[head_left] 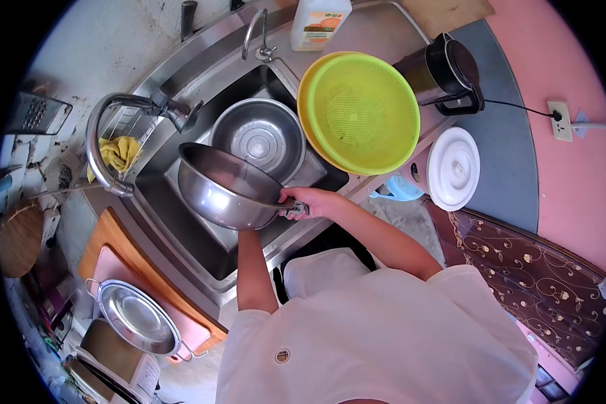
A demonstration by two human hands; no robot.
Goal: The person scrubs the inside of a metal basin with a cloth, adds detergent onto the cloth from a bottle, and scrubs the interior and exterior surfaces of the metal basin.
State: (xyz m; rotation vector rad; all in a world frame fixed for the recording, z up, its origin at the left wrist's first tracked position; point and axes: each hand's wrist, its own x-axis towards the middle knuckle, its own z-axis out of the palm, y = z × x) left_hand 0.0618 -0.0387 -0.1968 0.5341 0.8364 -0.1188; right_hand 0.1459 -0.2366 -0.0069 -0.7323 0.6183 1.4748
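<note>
A deep stainless steel pan (pixel 229 209) is tilted over the sink (pixel 182 222), its opening turned away from me. At its right edge, my right hand (pixel 299 204) is closed round the rim beside a small shiny metal piece, which may be a handle fitting. My left forearm (pixel 252 269) reaches up behind the pan. The pan hides my left hand, so its fingers do not show. Beyond the pan, a round steel basin (pixel 259 138) sits in the sink, partly covered by the pan.
A green strainer basket (pixel 363 114) rests in a yellow basin (pixel 306 101) at the sink's right. Faucets (pixel 108 101) arch over the sink. Nearby are a white jug (pixel 320 23), an electric kettle (pixel 451 71), a white lid (pixel 454 168), and a steel pot (pixel 138 316) on a pink board.
</note>
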